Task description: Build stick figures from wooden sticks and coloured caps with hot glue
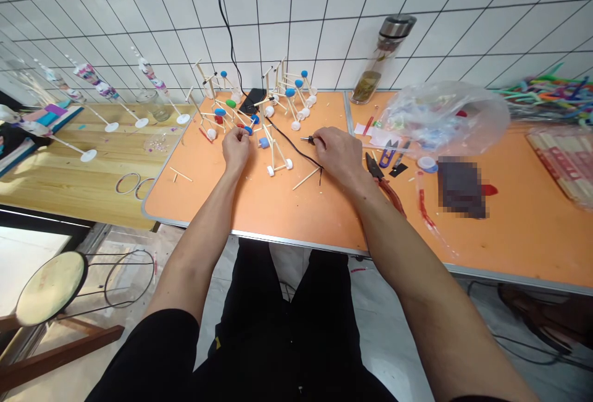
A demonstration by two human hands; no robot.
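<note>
Front frame (277, 154), sticks with white wheels, stands on the orange worktop (296, 213) between our hands. Left of it, our left hand (237, 144) is narrow, fingertips together beside a blue cap (248, 131); we can't tell if it grips anything. Right of the frame, our right hand (334, 150) is closed round a thin black tool (310, 139), metal tip pointing left toward the frame. Black cable (291, 141) runs from behind the frame, past its right side, to near our right hand. Loose stick (304, 179) lies just right of the frame, toward us. Behind the frame we see more stick frames (290, 100) with blue caps, plus a black pad (252, 102). Well right of the frame: pliers (391, 195), purple snips (388, 154), clear bag (445, 119). Bottle (368, 84) stands behind and right of the frame, by the tiled wall (315, 37).
</note>
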